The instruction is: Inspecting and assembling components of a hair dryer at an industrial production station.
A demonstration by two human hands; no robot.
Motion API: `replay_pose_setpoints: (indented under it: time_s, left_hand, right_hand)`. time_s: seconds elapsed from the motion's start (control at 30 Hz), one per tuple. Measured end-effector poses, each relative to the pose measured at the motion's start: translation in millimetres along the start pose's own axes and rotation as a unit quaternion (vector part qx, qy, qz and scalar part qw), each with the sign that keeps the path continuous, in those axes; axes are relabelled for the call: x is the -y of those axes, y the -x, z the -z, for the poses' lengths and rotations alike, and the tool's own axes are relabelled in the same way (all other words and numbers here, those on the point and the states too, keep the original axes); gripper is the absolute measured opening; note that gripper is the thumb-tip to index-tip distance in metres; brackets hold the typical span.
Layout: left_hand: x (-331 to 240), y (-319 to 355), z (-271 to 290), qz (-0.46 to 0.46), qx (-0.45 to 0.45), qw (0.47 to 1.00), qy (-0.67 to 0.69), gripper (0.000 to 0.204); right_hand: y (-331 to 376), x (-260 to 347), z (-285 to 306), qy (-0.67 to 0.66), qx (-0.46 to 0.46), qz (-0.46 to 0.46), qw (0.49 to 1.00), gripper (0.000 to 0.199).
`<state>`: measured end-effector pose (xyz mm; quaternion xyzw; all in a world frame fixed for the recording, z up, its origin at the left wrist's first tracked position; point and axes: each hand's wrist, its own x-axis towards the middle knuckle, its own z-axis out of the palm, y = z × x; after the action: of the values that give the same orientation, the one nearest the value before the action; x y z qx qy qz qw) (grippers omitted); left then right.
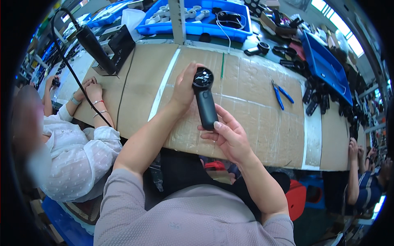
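Observation:
A black handheld fan [206, 104] with a round glossy head and a straight handle is held above the cardboard-covered table. My left hand [186, 84] is closed around the left side of its round head. At the lower end of the handle, my right hand [230, 133] grips it between thumb and fingers. The fan tilts slightly, head up and away from me. Some of my left fingers are hidden behind the head.
Blue-handled pliers [282, 94] and a thin green stick [223, 65] lie on the table [254, 127]. A blue tray [193, 28] with white fans stands behind a post [178, 22]. Black fans lie at right near a blue bin [328, 67]. A co-worker [78, 143] sits at left.

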<state>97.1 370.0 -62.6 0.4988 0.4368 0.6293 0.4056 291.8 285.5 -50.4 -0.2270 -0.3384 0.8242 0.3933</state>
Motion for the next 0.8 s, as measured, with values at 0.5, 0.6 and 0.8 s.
replay_pose_setpoints:
  time_s: [0.5, 0.6, 0.8]
  left_hand:
    - [22, -62, 2, 0.145, -0.032, 0.926, 0.348, 0.064]
    - [23, -63, 1, 0.136, -0.038, 0.924, 0.357, 0.064]
    - [23, -63, 1, 0.121, -0.031, 0.926, 0.355, 0.062]
  right_hand:
    - [-118, 3, 25, 0.011, 0.017, 0.025, 0.999, 0.058]
    - [-118, 2, 27, 0.012, 0.020, 0.028, 0.999, 0.058]
    - [-119, 2, 29, 0.009, 0.026, 0.026, 0.999, 0.059]
